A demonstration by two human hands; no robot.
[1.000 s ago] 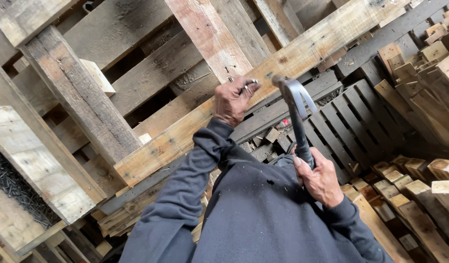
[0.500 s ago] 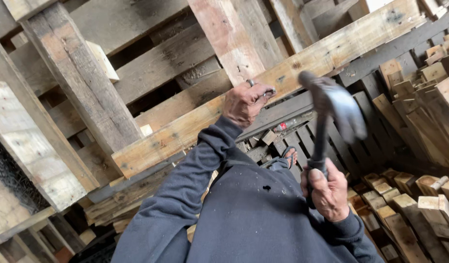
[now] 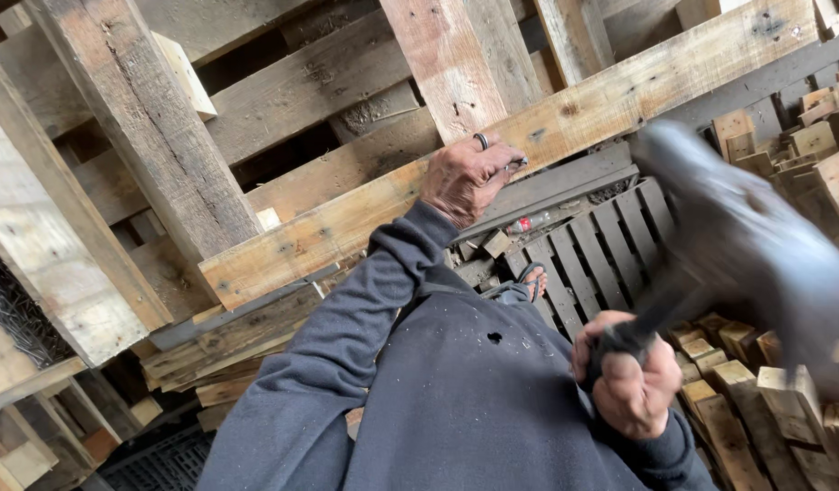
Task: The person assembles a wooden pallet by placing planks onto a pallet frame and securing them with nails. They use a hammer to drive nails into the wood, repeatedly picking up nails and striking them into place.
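Note:
My left hand [image 3: 467,178], a ring on one finger, rests on a long pale plank [image 3: 365,218] of a wooden pallet and pinches a small nail [image 3: 519,165] against the plank's edge. My right hand [image 3: 630,382] is closed around the dark handle of a hammer [image 3: 747,245]. The hammer's head is raised to the right, close to the camera and blurred by motion. It is well away from the nail. My dark grey sleeves and sweatshirt [image 3: 456,391] fill the lower middle.
Weathered pallets [image 3: 137,136] lean all around the plank. A dark pallet [image 3: 610,236] lies on the floor below, beside my sandalled foot [image 3: 533,277]. Several cut wooden blocks [image 3: 738,382] are piled at the lower right. A dark plastic crate [image 3: 155,464] sits lower left.
The hammer has swung away from the plank, to the right and toward the camera. My left hand has stayed on the plank with the nail.

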